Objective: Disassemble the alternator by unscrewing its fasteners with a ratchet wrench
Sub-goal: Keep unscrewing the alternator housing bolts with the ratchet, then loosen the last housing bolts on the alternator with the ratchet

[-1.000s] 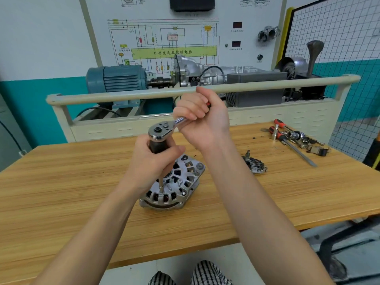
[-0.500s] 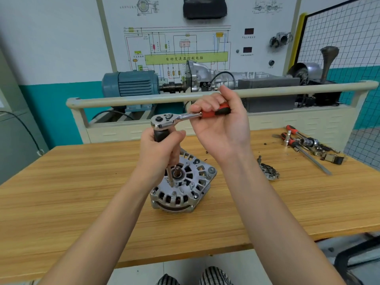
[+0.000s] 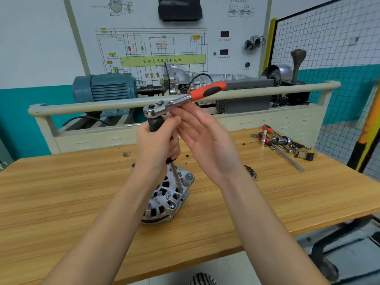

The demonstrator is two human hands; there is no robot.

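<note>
Ratchet wrench (image 3: pixel 185 99) steadied upright on an alternator (image 3: pixel 170 194) fastener.
The black extension grip is grasped by the left hand (image 3: pixel 158 145); the right hand (image 3: pixel 203 136) is released, fingers straight; the red handle should be retaken squarely.

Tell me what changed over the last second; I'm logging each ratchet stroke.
The right hand let go of the ratchet wrench's red handle; its fingers now lie straight, just under the shaft near the head. The handle now points right and away. The left hand still grips the black extension handle below the wrench head, with the shaft down on the alternator, which stays on the workbench.
</note>
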